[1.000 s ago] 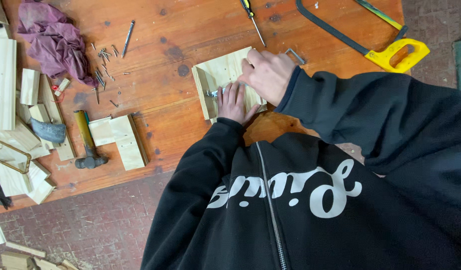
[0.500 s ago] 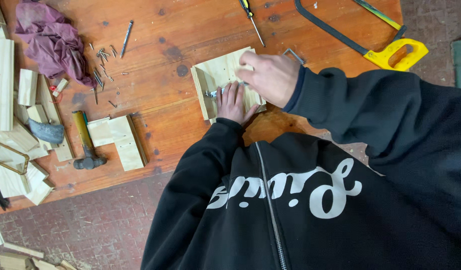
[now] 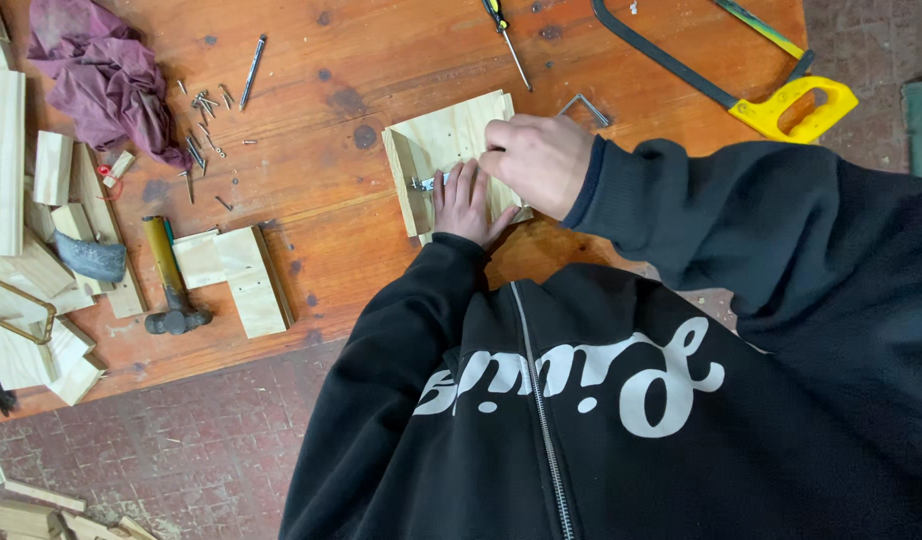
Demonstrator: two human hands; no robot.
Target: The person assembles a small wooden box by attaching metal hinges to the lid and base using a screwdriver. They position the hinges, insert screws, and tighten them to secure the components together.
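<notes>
Since a second ago, little has shifted; my right hand (image 3: pixel 536 160) stays curled over the pale square plywood panel (image 3: pixel 443 150) on the orange wooden table (image 3: pixel 361 60). My left hand (image 3: pixel 464 203) lies flat, fingers spread, pinning a small silver metal bracket (image 3: pixel 428 183) just left of its fingertips, long axis crosswise. Whether the clenched right fingers grip anything I cannot tell.

I see my left hand (image 3: pixel 464 205) lying flat, palm down, fingers (image 3: pixel 459 182) stretched forward and close together. My right hand (image 3: pixel 537 162) sits just above it, curled into a loose fist, knuckles up. Both forearms wear black sleeves.
</notes>
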